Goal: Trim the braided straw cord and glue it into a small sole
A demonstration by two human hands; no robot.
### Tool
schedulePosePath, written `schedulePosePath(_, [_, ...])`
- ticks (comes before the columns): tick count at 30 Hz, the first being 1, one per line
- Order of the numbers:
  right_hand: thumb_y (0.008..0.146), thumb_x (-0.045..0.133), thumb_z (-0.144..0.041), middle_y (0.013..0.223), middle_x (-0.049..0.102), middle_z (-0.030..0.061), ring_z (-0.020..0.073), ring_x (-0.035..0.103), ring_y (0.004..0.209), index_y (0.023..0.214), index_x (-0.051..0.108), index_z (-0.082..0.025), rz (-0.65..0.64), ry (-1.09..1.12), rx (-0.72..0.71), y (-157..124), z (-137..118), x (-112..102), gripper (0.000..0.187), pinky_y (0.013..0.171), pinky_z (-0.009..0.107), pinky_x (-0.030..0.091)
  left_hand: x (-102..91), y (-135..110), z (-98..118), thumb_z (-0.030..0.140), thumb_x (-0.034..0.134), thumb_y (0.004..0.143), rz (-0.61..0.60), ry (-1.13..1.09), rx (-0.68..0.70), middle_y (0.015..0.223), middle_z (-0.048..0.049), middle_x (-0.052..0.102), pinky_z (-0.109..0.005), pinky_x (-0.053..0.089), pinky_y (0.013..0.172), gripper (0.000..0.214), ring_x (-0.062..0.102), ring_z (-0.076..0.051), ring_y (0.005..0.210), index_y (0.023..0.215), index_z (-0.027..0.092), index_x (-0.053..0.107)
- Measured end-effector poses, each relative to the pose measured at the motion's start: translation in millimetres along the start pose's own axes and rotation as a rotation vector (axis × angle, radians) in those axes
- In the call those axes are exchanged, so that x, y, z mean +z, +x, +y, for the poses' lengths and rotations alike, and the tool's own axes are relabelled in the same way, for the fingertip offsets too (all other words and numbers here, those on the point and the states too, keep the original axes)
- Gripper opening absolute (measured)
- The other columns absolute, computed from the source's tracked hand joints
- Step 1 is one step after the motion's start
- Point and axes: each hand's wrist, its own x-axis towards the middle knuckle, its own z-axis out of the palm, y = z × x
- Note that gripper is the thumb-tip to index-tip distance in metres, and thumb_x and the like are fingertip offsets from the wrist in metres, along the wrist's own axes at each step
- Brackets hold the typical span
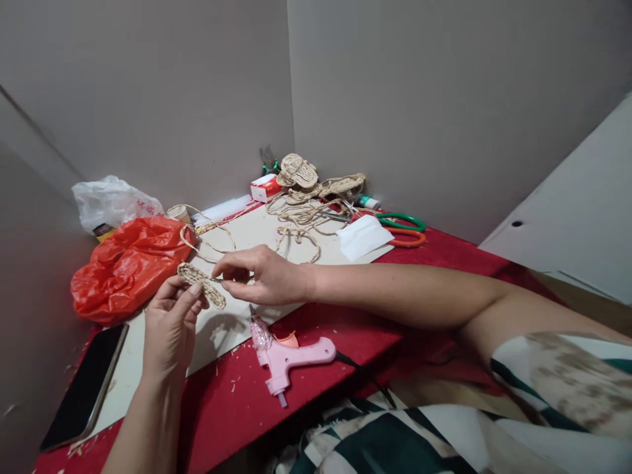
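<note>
A small oval piece of coiled straw braid (203, 284) is pinched between the thumb and fingers of my left hand (180, 306). Close beside it, my right hand (261, 276) is closed in a pinch on the straw cord (218, 280) at the piece's right edge. Loose straw cord (212, 230) loops up behind both hands. Below my right hand a pink glue gun (289, 361) lies on its side, its nozzle toward the white board (217, 339).
An orange plastic bag (133, 266) and a black phone (86, 385) lie at the left. Woven straw pieces (299, 171), tangled cord (301, 214), a white tissue (364, 237) and scissors with green and orange handles (407, 224) are at the back. Grey walls (291, 79) enclose the red table (222, 395).
</note>
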Motion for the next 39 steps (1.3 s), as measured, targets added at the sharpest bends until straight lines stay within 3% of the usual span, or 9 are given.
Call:
schedulePosePath(6, [0.082,0.051,-0.011,0.077,0.066,0.0038,0.0074,0.054,0.063,0.095,0.065,-0.008,0.018,-0.045,-0.061,-5.0,-2.2,0.7,0.020,0.064,0.020,0.044,0.9,0.6,-3.9,0.018,0.080,0.065,0.022,0.040,0.010,0.076,0.0008,0.064,-0.020,0.046,0.062,0.019,0.057,-0.009,0.067,0.080,0.017,0.067])
schedulePosePath(17, [0.087,0.050,-0.014,0.081,0.070,0.0074,0.0097,0.062,0.071,0.097,0.067,-0.007,0.051,-0.105,-0.101,-9.5,3.0,2.2,0.021,0.071,0.022,0.048,7.4,-1.1,-2.6,0.017,0.081,0.063,0.011,0.054,0.004,0.075,0.0011,0.064,-0.017,0.045,0.058,0.019,0.056,-0.008,0.065,0.078,0.017,0.069])
schedulePosePath(31, [0.084,0.055,-0.013,0.073,0.067,0.0036,0.0066,0.058,0.066,0.084,0.070,-0.009,0.079,0.111,0.015,-10.8,9.2,8.2,0.016,0.065,0.018,0.046,5.2,-0.2,-9.3,0.016,0.082,0.061,0.000,0.068,0.005,0.071,0.0011,0.065,-0.020,0.049,0.062,0.020,0.058,-0.009,0.063,0.076,0.017,0.068])
schedulePosePath(39, [0.084,0.053,-0.012,0.072,0.066,0.0031,0.0064,0.056,0.066,0.081,0.069,-0.008,0.025,0.154,0.073,-9.4,8.1,6.7,0.017,0.066,0.018,0.045,5.2,1.9,-12.9,0.016,0.083,0.058,0.002,0.056,-0.020,0.070,0.0006,0.066,-0.019,0.049,0.060,0.023,0.059,-0.009,0.062,0.075,0.017,0.068])
